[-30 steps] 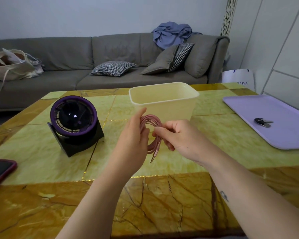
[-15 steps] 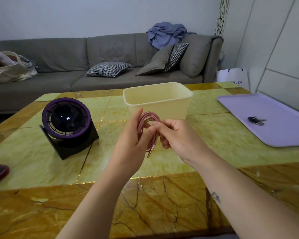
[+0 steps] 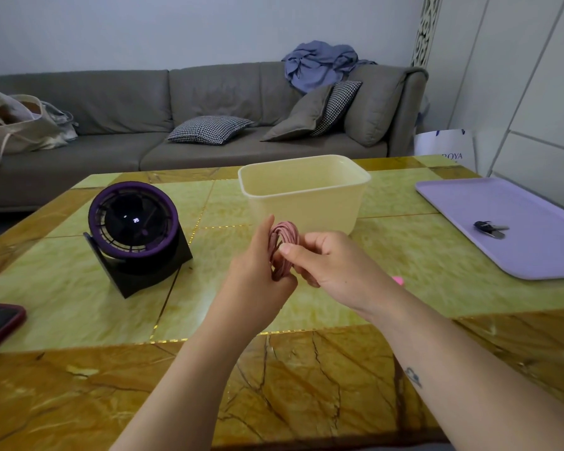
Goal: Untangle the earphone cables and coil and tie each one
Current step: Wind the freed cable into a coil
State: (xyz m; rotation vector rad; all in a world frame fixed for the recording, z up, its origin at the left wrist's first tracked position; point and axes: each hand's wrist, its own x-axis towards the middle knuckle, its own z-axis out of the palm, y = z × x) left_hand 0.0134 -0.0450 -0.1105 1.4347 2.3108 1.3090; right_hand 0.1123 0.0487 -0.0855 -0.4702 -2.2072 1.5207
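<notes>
My left hand (image 3: 258,271) holds the coiled pink cable (image 3: 284,235) above the worktop (image 3: 79,294), and my right hand (image 3: 326,265) pinches its loops. It looks light, limp and springy, so I'd grip across all the loops, or they'll likely spring apart.

I see one earphone cable (image 3: 282,247), thin and dusty pink, wound into a small, tight coil of many loops. The coil stands on edge in the air above the table (image 3: 79,288), its opening turned sideways rather than up. The left hand (image 3: 258,275) holds its lower loops with the thumb raised along its left side, while the right hand (image 3: 329,262) pinches the loops on the right between thumb and fingers. I cannot make out the plug or the earbuds from here.
</notes>
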